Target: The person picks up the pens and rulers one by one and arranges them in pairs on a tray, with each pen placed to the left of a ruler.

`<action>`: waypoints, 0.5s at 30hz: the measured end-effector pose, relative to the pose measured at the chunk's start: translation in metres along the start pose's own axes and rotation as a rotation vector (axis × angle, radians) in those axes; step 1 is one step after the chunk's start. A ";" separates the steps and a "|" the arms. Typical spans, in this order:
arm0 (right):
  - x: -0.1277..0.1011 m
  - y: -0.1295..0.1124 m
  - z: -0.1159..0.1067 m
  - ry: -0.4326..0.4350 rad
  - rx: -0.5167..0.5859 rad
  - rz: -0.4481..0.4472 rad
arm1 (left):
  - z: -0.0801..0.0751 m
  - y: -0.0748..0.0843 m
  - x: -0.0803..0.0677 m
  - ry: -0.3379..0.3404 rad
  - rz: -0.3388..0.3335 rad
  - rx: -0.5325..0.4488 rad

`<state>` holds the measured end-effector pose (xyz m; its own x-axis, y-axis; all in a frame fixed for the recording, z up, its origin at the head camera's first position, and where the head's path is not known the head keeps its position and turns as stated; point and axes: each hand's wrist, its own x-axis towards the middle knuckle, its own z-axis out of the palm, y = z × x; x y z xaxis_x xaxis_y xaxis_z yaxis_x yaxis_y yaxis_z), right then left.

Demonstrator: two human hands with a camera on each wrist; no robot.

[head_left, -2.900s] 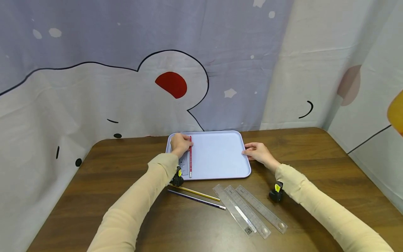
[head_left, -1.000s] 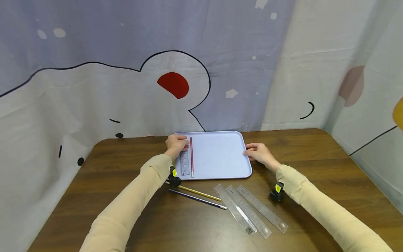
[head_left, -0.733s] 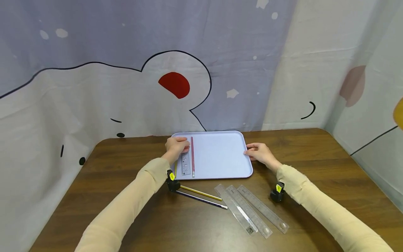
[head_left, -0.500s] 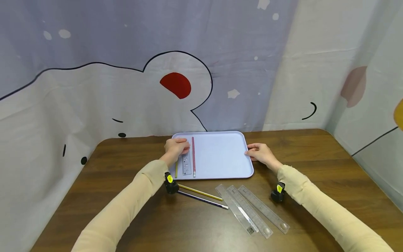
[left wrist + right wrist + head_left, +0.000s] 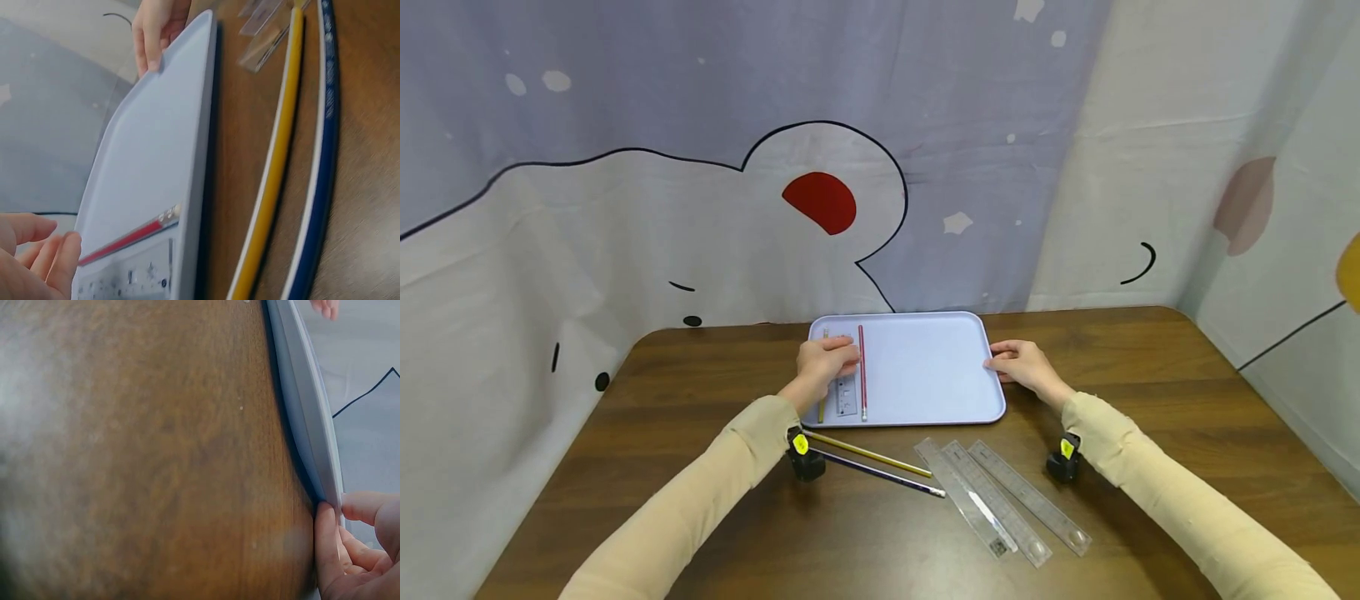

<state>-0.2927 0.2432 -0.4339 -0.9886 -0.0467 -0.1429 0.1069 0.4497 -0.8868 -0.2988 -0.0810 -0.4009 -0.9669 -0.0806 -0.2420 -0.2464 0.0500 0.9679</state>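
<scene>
Now | left hand (image 5: 826, 363) loose, fingers resting on short ruler (image 5: 846, 395) in tray (image 5: 925, 367), frame centre | right hand (image 5: 1017, 363) gripping tray's right rim | nudge gently, keep red pencil (image 5: 862, 372) parallel, tray steady

- left hand (image 5: 825, 361) covers the upper part of the small ruler (image 5: 846, 397) and most of a yellow pencil (image 5: 822, 408) on the tray (image 5: 925, 367).
- ruler markings too small to read.
- right wrist view: right hand (image 5: 353, 550) cut off at frame edge.

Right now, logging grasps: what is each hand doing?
Left hand: open, fingers resting on the small ruler.
Right hand: gripping the tray edge.
</scene>
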 end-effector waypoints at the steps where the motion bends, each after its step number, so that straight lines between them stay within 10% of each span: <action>1: 0.000 0.000 0.000 0.001 0.001 0.000 | 0.001 0.000 -0.002 -0.002 0.003 -0.003; 15: -0.001 0.000 0.000 0.004 0.014 -0.010 | 0.008 -0.007 -0.025 -0.122 0.000 -0.101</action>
<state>-0.2917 0.2433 -0.4340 -0.9901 -0.0478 -0.1320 0.0981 0.4368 -0.8942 -0.2732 -0.0715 -0.4023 -0.9693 0.0411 -0.2425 -0.2444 -0.0508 0.9683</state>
